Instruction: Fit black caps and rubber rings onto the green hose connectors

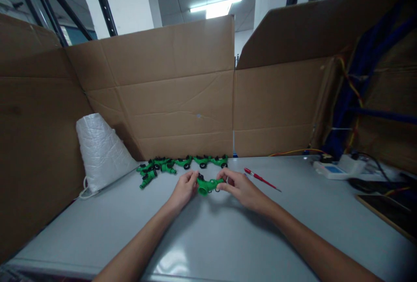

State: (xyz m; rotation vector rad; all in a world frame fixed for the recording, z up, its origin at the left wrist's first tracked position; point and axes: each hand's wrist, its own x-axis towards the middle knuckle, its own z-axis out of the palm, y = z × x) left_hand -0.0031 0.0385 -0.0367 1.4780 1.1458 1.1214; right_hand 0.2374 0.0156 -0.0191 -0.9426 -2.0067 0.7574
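Above the middle of the table I hold a small green toy car (208,186) between both hands. One end of it is round and wide, and black parts show on its top and far side. My left hand (184,190) is closed, with thumb and fingers pinching the left end by the black piece. At the narrower right end, my right hand (239,186) grips with thumb and fingertips. Several similar green toy cars with black wheels (183,162) lie beyond my hands along the cardboard, some heaped to the left. To the right of my right hand lies a red screwdriver (260,178).
Cardboard walls (176,99) enclose the grey table (208,238) at the back and sides. A white wrapped bundle (102,154) stands at the left. On the right are a white power strip (335,170), cables, a dark flat panel (387,214) and a blue metal frame (353,86).
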